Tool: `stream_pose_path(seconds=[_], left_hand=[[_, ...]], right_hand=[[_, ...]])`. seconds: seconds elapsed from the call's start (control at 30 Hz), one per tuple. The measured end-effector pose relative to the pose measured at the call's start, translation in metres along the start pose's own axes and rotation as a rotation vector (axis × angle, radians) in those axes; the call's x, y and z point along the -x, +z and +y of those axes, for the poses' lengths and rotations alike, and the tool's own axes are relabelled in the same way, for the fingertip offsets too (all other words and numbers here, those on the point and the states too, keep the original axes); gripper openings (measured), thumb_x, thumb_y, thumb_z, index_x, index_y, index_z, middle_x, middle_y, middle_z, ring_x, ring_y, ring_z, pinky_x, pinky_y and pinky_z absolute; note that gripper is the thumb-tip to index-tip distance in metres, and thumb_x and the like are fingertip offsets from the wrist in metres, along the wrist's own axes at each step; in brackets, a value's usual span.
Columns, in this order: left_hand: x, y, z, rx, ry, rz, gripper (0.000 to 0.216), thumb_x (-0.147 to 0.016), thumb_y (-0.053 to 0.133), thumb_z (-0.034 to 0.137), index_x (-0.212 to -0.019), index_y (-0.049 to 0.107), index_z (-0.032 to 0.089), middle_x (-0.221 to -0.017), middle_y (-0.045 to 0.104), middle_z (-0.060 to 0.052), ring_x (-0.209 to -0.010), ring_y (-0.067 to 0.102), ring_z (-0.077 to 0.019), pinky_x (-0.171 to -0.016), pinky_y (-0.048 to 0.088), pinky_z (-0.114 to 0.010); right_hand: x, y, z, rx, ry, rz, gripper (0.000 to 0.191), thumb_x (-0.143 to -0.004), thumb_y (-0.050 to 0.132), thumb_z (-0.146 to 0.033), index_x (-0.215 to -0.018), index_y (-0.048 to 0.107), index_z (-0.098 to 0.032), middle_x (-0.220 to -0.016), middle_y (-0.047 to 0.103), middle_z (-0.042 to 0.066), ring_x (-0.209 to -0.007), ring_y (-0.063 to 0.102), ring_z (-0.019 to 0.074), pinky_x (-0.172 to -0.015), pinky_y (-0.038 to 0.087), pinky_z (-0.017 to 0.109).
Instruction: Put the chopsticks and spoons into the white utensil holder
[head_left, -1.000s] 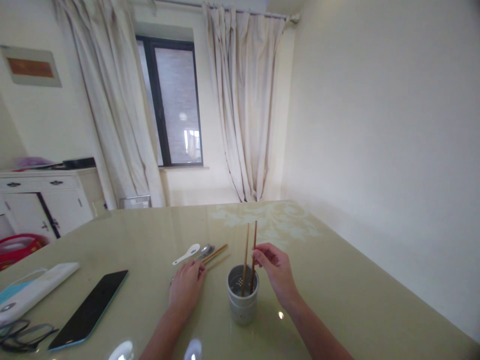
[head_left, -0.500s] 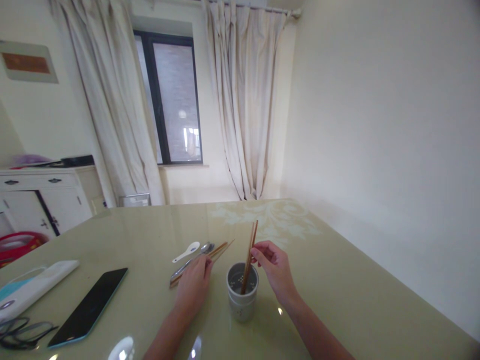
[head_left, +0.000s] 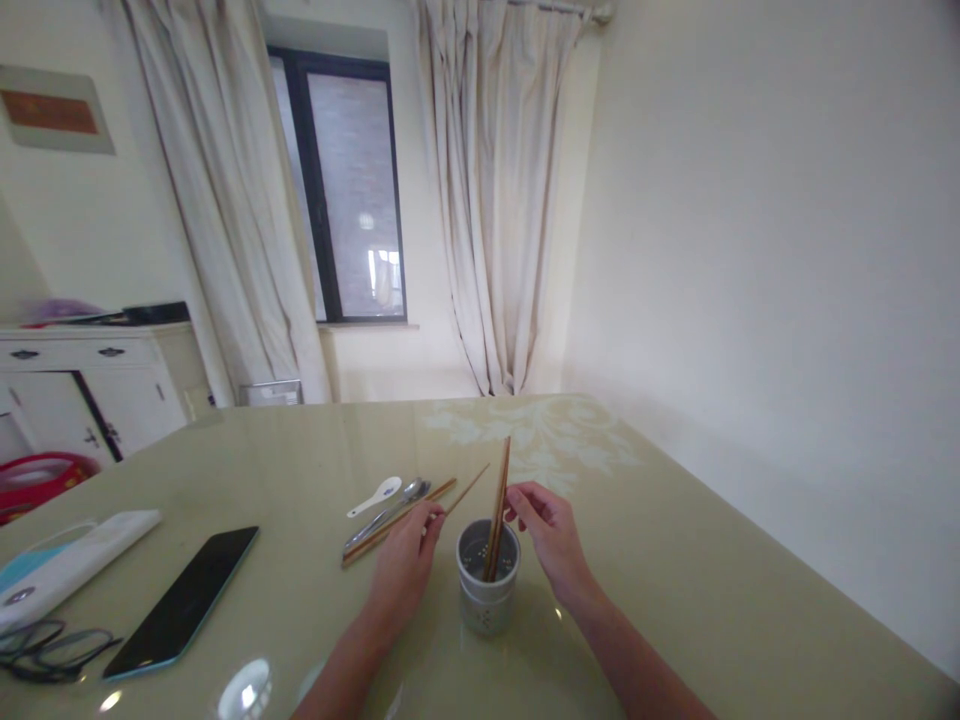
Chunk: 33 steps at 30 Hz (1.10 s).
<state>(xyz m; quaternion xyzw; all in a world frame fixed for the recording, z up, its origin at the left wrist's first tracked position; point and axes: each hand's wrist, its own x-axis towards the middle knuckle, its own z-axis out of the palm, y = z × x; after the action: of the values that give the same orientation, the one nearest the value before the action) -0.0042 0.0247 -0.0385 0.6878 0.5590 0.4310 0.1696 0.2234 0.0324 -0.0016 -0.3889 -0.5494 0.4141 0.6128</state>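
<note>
A small grey perforated holder (head_left: pixel 487 583) stands on the glossy green table (head_left: pixel 675 560). Two wooden chopsticks (head_left: pixel 498 510) lean together inside it. My right hand (head_left: pixel 550 535) is beside them, fingers curled near their upper ends; whether it still pinches them I cannot make out. My left hand (head_left: pixel 405 562) grips one chopstick (head_left: pixel 465 492) and lifts its far end off the table. Another chopstick (head_left: pixel 397 520), a metal spoon (head_left: pixel 390 510) and a white ceramic spoon (head_left: pixel 375 496) lie just beyond it.
At the left lie a black phone (head_left: pixel 184 602), a white case (head_left: pixel 71 566) and dark glasses (head_left: pixel 34 645). A white cabinet (head_left: pixel 82 390) and a red tub (head_left: pixel 37 480) stand past the table's edge. Curtains and a window fill the back wall.
The two chopsticks in the holder came together and now lean. My left hand closed on a chopstick from the table and raised it toward the holder.
</note>
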Motion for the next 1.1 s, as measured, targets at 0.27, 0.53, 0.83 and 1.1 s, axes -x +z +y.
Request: stream_pose_path(seconds=[0.27,0.53,0.83,1.1], left_hand=[[0.011,0.012,0.027,0.284,0.105,-0.192,0.031,-0.093,0.055,0.025,-0.116,0.076,0.02,-0.109,0.077,-0.011,-0.093,0.07,-0.023,-0.08,0.055,-0.033],[-0.003,-0.001,-0.002,-0.116,0.112,-0.036,0.032,-0.105,0.048,0.029,-0.113,0.078,0.023,-0.116,0.079,-0.009,-0.113,0.07,-0.0266,-0.103,0.053,-0.041],[-0.009,-0.029,-0.04,-0.833,-0.083,-0.033,0.033,-0.106,0.047,0.02,-0.118,0.077,0.022,-0.123,0.075,-0.012,-0.117,0.066,-0.0306,-0.1,0.05,-0.043],[-0.009,-0.03,-0.039,-0.728,-0.039,-0.102,0.025,-0.103,0.054,0.028,-0.106,0.078,0.025,-0.115,0.076,-0.009,-0.116,0.066,-0.0294,-0.102,0.049,-0.041]], right_hand=[[0.002,0.006,0.03,-0.027,0.238,-0.129,0.046,-0.079,0.081,-0.068,-0.086,0.081,-0.022,-0.08,0.08,0.005,-0.071,0.069,0.0235,-0.066,0.052,0.034],[-0.013,-0.011,0.007,-0.108,-0.029,0.219,0.048,-0.084,0.08,-0.067,-0.092,0.073,-0.02,-0.091,0.081,0.009,-0.072,0.07,0.0204,-0.063,0.052,0.03],[-0.021,-0.052,-0.033,-0.335,-0.247,0.379,0.04,-0.081,0.09,-0.056,-0.091,0.072,-0.022,-0.078,0.074,0.001,-0.065,0.064,0.0131,-0.063,0.054,0.026],[0.001,-0.006,-0.017,-0.021,-0.091,0.002,0.043,-0.09,0.079,-0.061,-0.079,0.075,-0.02,-0.067,0.071,0.002,-0.06,0.062,0.0166,-0.058,0.048,0.028]])
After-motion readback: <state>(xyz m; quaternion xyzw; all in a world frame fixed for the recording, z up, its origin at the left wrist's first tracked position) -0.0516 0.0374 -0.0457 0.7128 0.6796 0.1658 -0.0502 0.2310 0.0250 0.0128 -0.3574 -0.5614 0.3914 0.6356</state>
